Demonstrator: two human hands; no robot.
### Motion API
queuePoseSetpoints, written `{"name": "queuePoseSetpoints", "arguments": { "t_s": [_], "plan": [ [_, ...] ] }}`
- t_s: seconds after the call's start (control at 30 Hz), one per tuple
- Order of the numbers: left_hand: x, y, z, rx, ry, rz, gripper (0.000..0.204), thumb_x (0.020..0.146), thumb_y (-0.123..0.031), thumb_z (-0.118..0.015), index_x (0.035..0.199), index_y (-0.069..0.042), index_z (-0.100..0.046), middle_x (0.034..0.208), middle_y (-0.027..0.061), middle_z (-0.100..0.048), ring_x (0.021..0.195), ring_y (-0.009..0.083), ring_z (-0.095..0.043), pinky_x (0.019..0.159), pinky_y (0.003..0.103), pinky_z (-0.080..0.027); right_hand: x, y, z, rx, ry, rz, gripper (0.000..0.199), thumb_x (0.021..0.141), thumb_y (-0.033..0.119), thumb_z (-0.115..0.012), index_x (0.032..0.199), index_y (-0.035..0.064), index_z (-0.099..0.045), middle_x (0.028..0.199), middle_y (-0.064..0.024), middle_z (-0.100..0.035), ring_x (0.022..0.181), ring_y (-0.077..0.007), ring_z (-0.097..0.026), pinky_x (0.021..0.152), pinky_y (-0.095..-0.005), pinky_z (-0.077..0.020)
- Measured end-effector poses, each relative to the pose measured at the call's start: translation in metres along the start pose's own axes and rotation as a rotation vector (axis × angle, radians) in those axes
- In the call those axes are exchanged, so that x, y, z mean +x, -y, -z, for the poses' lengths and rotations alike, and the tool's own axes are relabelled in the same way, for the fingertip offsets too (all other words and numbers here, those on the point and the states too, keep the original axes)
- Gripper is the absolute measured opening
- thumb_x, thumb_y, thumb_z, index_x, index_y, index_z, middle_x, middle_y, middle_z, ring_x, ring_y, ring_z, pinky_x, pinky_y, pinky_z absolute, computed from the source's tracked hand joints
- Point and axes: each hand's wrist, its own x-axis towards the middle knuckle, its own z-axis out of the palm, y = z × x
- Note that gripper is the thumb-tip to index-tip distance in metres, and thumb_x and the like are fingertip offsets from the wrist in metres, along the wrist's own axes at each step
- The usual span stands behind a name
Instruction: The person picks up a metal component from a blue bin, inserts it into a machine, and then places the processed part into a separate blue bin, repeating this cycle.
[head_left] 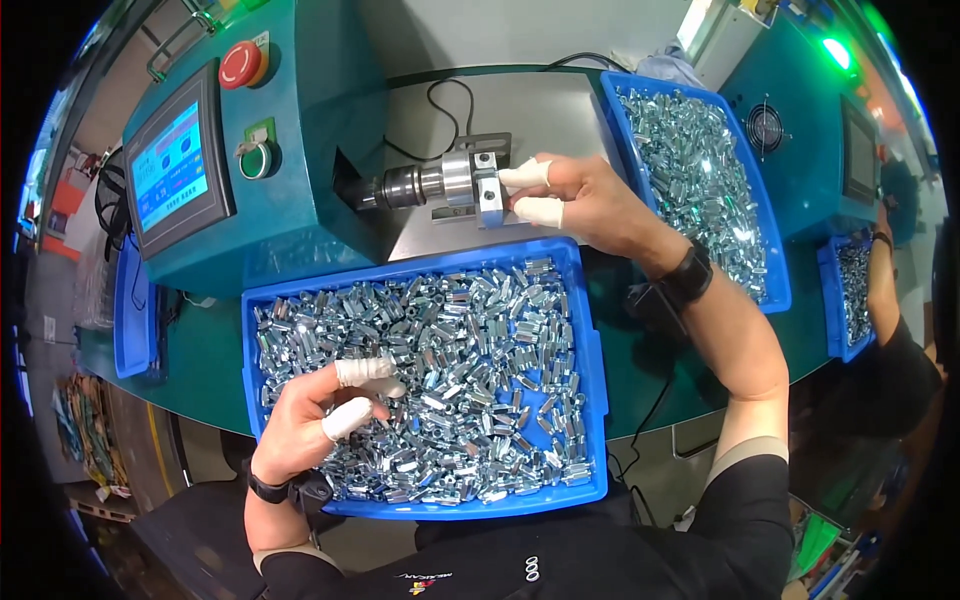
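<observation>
My right hand, with white finger cots on thumb and forefinger, is at the right face of a silver clamp block. Its fingertips are closed in a pinch, and whatever they grip is hidden. Left of the block, a dark spindle with a steel collar comes out of the teal machine. My left hand, also in finger cots, is curled over the left part of a blue tray full of shiny hex coupling nuts. Anything between its fingers cannot be made out.
A second blue tray of metal pieces stands at the right. The machine carries a touchscreen and a red emergency button. A black cable lies behind the spindle. Far right, another person's arm is beside a small blue tray.
</observation>
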Motion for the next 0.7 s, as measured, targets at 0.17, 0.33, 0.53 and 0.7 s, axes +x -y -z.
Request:
{"name": "queuePoseSetpoints", "arguments": {
  "t_s": [0.17, 0.33, 0.53, 0.7],
  "plan": [
    [-0.001, 0.002, 0.003, 0.016, -0.001, -0.027, 0.043, 0.099, -0.018, -0.065, 0.138, 0.000, -0.061, 0.120, 0.0140, -0.073, 0.096, 0.0189, -0.072, 0.084, 0.033, -0.057, 0.001, 0.002, 0.001, -0.068, 0.021, -0.005, 0.042, 0.097, 0.007, -0.068, 0.137, -0.0028, -0.064, 0.112, -0.0042, -0.066, 0.102, -0.0140, -0.066, 0.090, -0.0267, -0.0504],
    [-0.002, -0.001, 0.003, 0.028, -0.007, -0.026, 0.043, 0.099, -0.019, -0.065, 0.138, 0.000, -0.061, 0.120, 0.0140, -0.073, 0.096, 0.0187, -0.072, 0.084, 0.034, -0.057, 0.001, 0.000, 0.005, -0.097, 0.037, -0.003, 0.041, 0.097, 0.007, -0.068, 0.136, -0.0035, -0.065, 0.110, -0.0040, -0.066, 0.103, -0.0134, -0.065, 0.089, -0.0267, -0.0506],
    [-0.006, 0.000, 0.000, 0.017, -0.008, -0.051, 0.040, 0.100, -0.014, -0.062, 0.138, 0.000, -0.060, 0.119, 0.0137, -0.073, 0.096, 0.0177, -0.071, 0.084, 0.033, -0.057, 0.001, 0.003, -0.001, 0.142, -0.061, -0.078, 0.037, 0.099, 0.014, -0.068, 0.131, -0.0051, -0.065, 0.103, -0.0049, -0.068, 0.094, -0.0146, -0.067, 0.081, -0.0280, -0.0529],
    [-0.007, 0.001, -0.001, 0.016, -0.007, -0.103, 0.038, 0.101, -0.010, -0.059, 0.138, 0.000, -0.060, 0.119, 0.0130, -0.073, 0.095, 0.0160, -0.071, 0.083, 0.032, -0.057, -0.003, 0.002, 0.008, 0.064, -0.376, -0.225, 0.042, 0.100, 0.024, -0.069, 0.129, -0.0051, -0.063, 0.098, -0.0071, -0.070, 0.086, -0.0151, -0.070, 0.074, -0.0301, -0.0552]
  ]
}}
